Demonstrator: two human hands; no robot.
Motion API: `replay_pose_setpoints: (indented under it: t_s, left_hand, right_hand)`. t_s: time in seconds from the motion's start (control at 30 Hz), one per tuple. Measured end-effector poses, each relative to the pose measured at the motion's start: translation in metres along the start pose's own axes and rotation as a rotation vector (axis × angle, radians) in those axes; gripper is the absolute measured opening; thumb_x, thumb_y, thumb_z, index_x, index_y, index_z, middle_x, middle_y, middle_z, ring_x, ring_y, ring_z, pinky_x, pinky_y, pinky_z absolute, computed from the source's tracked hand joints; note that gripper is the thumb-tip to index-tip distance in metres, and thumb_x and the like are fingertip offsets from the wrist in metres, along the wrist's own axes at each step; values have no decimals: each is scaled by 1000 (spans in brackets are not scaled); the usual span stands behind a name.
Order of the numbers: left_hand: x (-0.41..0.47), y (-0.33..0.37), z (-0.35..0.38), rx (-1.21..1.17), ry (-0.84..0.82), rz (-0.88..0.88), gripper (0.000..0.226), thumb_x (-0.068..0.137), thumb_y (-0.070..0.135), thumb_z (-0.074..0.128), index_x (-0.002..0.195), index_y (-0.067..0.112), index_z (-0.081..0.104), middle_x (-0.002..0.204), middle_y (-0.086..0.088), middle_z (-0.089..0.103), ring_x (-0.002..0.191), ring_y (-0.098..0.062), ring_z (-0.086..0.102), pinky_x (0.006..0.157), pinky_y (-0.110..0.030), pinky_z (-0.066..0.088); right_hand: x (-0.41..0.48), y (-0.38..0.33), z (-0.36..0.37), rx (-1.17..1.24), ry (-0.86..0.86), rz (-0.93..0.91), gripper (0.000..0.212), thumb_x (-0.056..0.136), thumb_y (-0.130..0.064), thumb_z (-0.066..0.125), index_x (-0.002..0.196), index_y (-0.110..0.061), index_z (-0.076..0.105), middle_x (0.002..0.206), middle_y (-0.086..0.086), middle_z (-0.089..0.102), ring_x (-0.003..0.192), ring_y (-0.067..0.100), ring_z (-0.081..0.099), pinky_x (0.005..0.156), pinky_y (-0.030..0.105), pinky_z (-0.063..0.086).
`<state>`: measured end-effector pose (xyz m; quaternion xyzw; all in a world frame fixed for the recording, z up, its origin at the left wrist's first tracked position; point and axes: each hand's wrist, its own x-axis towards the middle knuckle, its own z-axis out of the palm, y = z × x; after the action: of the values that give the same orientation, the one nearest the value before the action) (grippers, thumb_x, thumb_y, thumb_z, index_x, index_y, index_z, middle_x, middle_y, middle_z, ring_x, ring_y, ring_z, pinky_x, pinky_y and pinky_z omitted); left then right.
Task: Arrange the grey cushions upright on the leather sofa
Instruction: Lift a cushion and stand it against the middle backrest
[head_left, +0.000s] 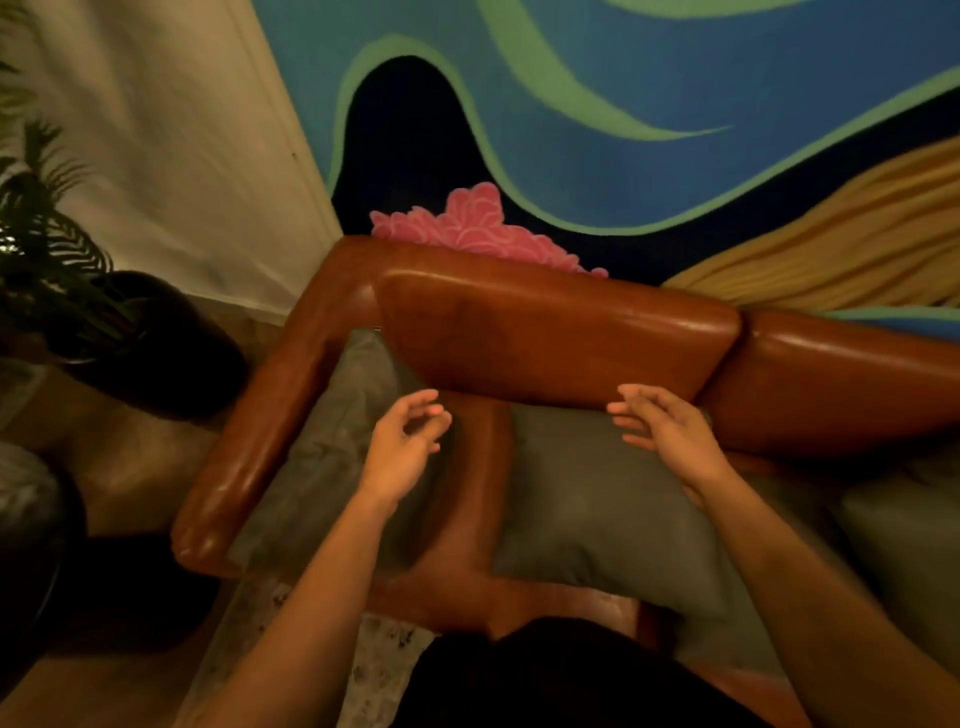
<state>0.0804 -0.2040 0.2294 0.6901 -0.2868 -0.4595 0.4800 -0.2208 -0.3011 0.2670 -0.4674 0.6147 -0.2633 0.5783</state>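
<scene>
A brown leather sofa (545, 338) fills the middle of the head view. One grey cushion (317, 457) leans against the left armrest. A second grey cushion (597, 499) rests against the backrest in the middle of the seat. A third grey cushion (904, 525) shows at the right edge, partly cut off. My left hand (405, 447) hovers between the first two cushions with fingers loosely curled and nothing in it. My right hand (665, 431) is spread over the top edge of the middle cushion, fingers apart.
A painted wall in blue, green and pink rises behind the sofa. A potted plant (57, 249) and a dark round object (171, 353) stand left of the armrest (249, 447). A pale patterned rug (374, 665) lies on the floor in front.
</scene>
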Motion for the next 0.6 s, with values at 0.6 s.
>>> replay_pose_setpoints:
  t_s: [0.6]
  left_hand:
    - [-72, -112, 141, -9, -51, -494, 27, 94, 21, 71, 119, 13, 66, 108, -10, 68, 92, -20, 63, 71, -32, 51]
  right_hand:
    - [-34, 158, -146, 32, 153, 348, 17, 103, -31, 59, 106, -16, 66, 133, 25, 66, 107, 27, 62, 82, 36, 49]
